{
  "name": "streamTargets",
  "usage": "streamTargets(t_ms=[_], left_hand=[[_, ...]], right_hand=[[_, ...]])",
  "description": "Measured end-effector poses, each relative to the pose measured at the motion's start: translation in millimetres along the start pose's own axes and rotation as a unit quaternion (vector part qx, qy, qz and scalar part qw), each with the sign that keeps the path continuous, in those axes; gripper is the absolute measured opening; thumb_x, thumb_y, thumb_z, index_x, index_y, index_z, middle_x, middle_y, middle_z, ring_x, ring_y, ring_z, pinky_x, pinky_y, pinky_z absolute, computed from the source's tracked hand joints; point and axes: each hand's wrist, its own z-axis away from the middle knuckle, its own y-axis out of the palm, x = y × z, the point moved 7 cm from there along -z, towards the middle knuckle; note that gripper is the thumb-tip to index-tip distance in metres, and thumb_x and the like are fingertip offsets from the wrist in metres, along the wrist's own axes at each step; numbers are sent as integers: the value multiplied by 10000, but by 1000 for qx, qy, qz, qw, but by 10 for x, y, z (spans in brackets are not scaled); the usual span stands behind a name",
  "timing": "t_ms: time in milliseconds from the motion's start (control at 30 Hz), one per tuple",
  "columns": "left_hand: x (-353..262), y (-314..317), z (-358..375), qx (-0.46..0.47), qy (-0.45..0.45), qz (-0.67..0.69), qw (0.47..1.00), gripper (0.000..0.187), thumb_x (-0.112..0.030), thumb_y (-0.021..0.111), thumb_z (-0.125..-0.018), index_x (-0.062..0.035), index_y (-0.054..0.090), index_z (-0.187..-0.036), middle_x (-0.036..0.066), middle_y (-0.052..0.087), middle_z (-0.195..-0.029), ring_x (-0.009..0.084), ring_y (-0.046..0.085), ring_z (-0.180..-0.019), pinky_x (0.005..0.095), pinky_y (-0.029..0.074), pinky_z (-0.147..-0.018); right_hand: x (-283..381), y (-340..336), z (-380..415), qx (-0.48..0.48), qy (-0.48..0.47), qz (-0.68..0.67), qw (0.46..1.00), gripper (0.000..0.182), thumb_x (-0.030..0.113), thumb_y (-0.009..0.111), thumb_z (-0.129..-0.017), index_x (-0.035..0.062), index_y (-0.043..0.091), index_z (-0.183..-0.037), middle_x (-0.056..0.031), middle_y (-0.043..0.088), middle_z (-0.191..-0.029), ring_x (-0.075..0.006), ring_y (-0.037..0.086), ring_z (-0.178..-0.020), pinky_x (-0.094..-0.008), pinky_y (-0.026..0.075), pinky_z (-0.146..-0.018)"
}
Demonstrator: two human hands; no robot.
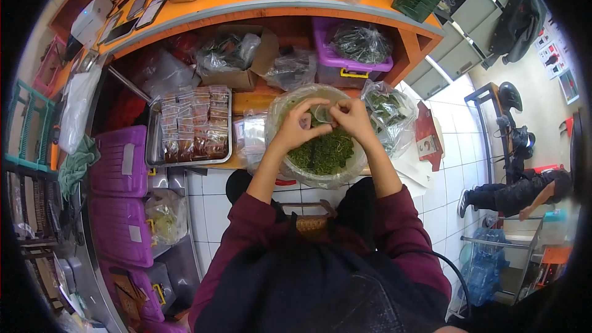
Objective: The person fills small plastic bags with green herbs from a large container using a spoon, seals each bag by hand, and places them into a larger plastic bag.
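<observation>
A large round tub [272, 124], lined with clear plastic, stands in front of me with chopped green herbs [327, 153] inside. Above the herbs, both hands meet at a small clear plastic bag [322, 113]. My left hand [300, 128] curves its fingers and thumb around one side of the bag. My right hand [353, 117] pinches the other side with closed fingers. Whether the bag holds any herbs is too small to tell. Flat clear bags [254, 132] lie just left of the tub.
To the left, a metal tray [230, 126] holds rows of filled reddish-brown packets [192, 122]. A bag of greens [388, 114] sits right of the tub. Purple bins [120, 160] line the left side. Phones lie on the orange counter [228, 1]. Another person [521, 191] is at far right.
</observation>
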Motion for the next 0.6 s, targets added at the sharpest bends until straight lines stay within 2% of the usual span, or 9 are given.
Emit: streamTargets(t_ms=[100,133,233,267,300,333,367,467,600], left_hand=[[111,-90,17,-38,-9,-102,994,463,-76,749,-724,-61,564,-1148,-16,598,-1063,-5,370,-561,157,333,-525],[196,-173,31,-87,-18,-64,994,454,-81,751,-728,-55,564,-1141,-4,601,-1056,-4,385,-573,157,335,-530],[375,-371,39,-208,9,88,974,387,-45,728,-755,-26,566,-1105,23,600,-1021,16,455,-613,164,381,-546],[392,-375,41,-211,0,139,968,377,-42,721,-762,-24,565,-1105,37,605,-1026,44,495,-714,180,402,-617],[400,-372,55,-214,-9,189,958,368,-40,713,-770,-23,564,-1105,51,611,-1032,71,534,-814,196,422,-687],[427,-370,65,-215,-18,238,947,358,-38,706,-777,-21,563,-1105,65,616,-1037,99,574,-915,213,443,-758],[450,-371,72,-218,-15,225,950,338,-37,699,-783,-20,569,-1095,67,617,-1033,107,574,-934,225,446,-779],[554,-394,72,-226,-10,189,956,286,-45,685,-797,-21,585,-1064,73,621,-1024,128,575,-976,253,451,-826],[533,-370,105,-218,-75,216,949,209,-48,681,-804,-10,613,-998,68,614,-1020,139,589,-950,251,470,-815]], right_hand=[[-76,152,-7,151,90,-258,950,189,187,591,-824,12,598,-751,-17,576,-627,-120,575,-584,-247,427,-517],[-64,215,7,208,108,-330,915,169,169,581,-837,4,597,-803,-10,577,-668,-99,575,-621,-230,423,-524],[-262,308,-100,162,86,-352,918,222,114,565,-819,11,563,-1016,-54,582,-829,-113,583,-706,-244,442,-578],[-364,339,-152,115,-26,-193,974,245,96,549,-815,21,552,-1048,-71,572,-872,-130,583,-741,-254,449,-604],[-505,446,-153,64,-137,-26,988,273,78,534,-812,31,541,-1080,-87,562,-914,-148,584,-775,-264,455,-630],[-327,501,-88,9,-242,142,960,306,60,518,-808,40,530,-1113,-104,552,-956,-166,584,-810,-274,462,-656],[-410,526,-44,33,-169,194,966,365,-31,483,-765,67,553,-1110,-135,516,-1005,-242,577,-881,-308,467,-719],[-234,179,-115,-70,-105,-74,989,418,-114,467,-717,77,575,-1072,-122,496,-1060,-267,553,-975,-319,468,-741],[544,-71,28,-67,-270,55,959,423,-141,526,-672,83,590,-1025,-83,510,-1034,-246,567,-900,-312,469,-733]])
